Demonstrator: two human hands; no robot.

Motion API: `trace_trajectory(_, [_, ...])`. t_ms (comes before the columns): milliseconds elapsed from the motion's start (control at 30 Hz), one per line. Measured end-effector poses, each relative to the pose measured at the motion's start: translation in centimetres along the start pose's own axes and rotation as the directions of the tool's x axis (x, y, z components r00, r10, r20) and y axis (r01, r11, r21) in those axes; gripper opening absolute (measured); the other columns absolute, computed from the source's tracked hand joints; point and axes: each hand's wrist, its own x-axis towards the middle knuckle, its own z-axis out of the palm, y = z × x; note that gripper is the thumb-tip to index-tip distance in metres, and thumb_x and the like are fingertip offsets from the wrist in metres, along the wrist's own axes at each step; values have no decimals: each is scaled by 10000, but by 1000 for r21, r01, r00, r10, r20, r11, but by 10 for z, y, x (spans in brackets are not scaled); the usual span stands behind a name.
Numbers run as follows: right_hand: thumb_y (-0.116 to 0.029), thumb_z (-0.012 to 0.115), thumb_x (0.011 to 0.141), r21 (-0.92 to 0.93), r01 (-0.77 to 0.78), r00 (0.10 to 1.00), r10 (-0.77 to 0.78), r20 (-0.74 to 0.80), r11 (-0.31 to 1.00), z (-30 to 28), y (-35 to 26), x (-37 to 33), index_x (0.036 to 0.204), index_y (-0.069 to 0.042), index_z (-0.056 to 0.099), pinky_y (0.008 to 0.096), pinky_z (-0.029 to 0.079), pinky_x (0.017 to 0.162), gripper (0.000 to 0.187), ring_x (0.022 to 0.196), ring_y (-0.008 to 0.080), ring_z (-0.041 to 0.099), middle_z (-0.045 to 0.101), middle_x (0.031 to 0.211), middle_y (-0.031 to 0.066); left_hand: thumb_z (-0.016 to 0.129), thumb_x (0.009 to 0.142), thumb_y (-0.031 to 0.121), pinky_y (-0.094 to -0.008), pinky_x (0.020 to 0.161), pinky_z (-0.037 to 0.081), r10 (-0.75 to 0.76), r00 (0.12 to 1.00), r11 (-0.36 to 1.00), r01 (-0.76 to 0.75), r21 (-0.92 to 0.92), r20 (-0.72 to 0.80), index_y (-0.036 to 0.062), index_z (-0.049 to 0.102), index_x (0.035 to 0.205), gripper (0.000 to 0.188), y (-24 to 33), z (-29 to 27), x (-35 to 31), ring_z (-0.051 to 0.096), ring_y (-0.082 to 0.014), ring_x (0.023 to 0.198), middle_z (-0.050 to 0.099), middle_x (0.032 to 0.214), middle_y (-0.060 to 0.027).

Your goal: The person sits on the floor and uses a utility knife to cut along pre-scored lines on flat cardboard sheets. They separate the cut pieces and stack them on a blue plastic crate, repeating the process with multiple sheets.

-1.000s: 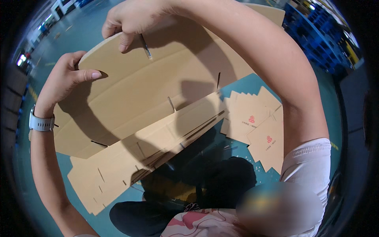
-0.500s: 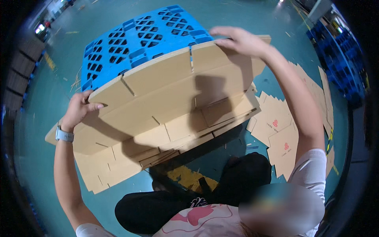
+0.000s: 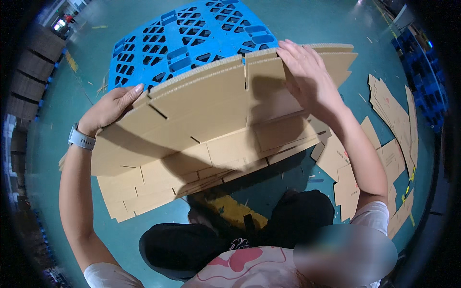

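A stack of brown slotted cardboard sheets [image 3: 192,106] stands tilted on its long edge before me, its corrugated top edges showing. My left hand [image 3: 111,108] grips the stack's left end, thumb lying along the top edge and the other fingers mostly hidden. Toward the right end, my right hand [image 3: 309,79] rests against the near face, its fingers together and hooked over the top edge. More slotted cardboard [image 3: 158,180] lies at a flatter angle below the upright sheets, nearer to me.
Directly behind the cardboard is a blue plastic pallet [image 3: 192,36] with a lattice top. Loose cardboard pieces [image 3: 391,115] lie spread over the green floor at right. Blue pallets [image 3: 422,72] are stacked farther right, and piled cardboard [image 3: 36,72] stands at far left.
My left thumb has gone from the near face to the top edge. My right hand has come down onto the near face. The sheets stand more evenly together, several top edges now showing.
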Motion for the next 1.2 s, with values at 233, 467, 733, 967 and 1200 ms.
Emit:
trace_trajectory(233, [-56,693,702,22,-12,1000,12,-25,1000,-18,-22,-26,1283,-49,455,480,350,1034,628,1234,302,448,466,1332,118,371,981,511,-291,663,417,126,991,991,-124,49,-34,4,553,853,554,-3,7,8,410,-106,697,478,712,-18])
trace_trajectory(467, [-70,672,739,55,13,1000,-12,-23,998,-25,-27,-48,1177,-43,504,455,395,941,470,1131,290,510,538,1218,114,370,1000,456,-282,545,337,40,998,994,-35,-99,45,44,428,674,528,0,7,22,309,-90,590,337,611,32])
trace_trajectory(733, [-103,689,713,83,21,998,-15,-69,996,-17,-19,-23,1009,-53,505,444,365,982,352,1204,293,476,485,1306,128,438,954,531,-264,538,326,-69,990,996,75,-38,125,55,468,673,554,6,-6,30,308,-75,587,356,612,46])
trace_trajectory(967, [-153,717,690,-11,69,994,-69,-82,998,3,-3,13,907,-28,496,466,363,1028,334,1245,295,452,456,1354,132,508,907,561,-257,728,438,33,965,999,-23,-41,262,29,646,957,552,10,-10,25,491,-93,763,573,805,11])
trace_trajectory(1200, [-164,714,702,77,48,999,-49,4,996,-12,-13,-13,836,-31,491,450,434,957,293,1202,313,488,486,1318,145,424,919,614,-248,499,259,-189,954,980,197,-11,234,108,486,686,561,0,-17,40,259,-51,555,304,597,74])
